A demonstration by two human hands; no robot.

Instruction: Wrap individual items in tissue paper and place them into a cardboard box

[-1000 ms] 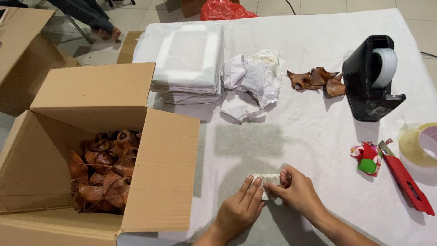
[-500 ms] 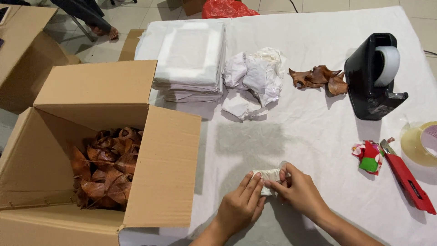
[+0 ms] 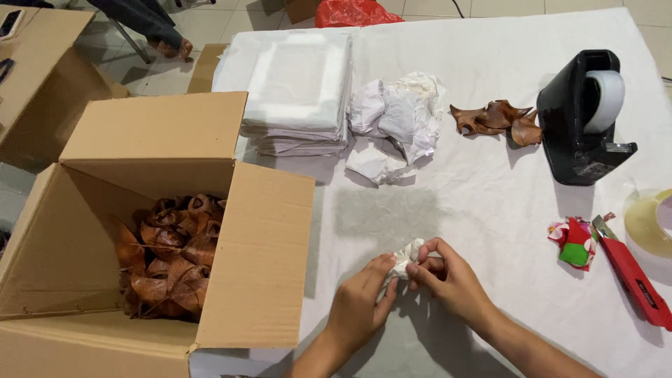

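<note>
White paper bundle (image 3: pixel 408 256) sits pinched between my left hand (image 3: pixel 360 308) and right hand (image 3: pixel 451 280), low on the counter (image 3: pixel 490 203) so both can press its folds. The open box (image 3: pixel 150 231) of brown leaves (image 3: pixel 171 252) stands just left, within reach.

An open brown cardboard box (image 3: pixel 161 231) stands at the left edge of the white-covered table (image 3: pixel 490 210), flaps spread, its bottom filled with dry brown leaf-shaped pieces (image 3: pixel 171 252). A second brown cardboard box (image 3: pixel 42 77), closed on top, sits on the floor beyond the table's far left corner, with a dark phone (image 3: pixel 12 22) lying on its far corner, the screen too small to make out. Near the table's right edge lies a small crumpled wrapper (image 3: pixel 575 242) in red, green and white.
</note>
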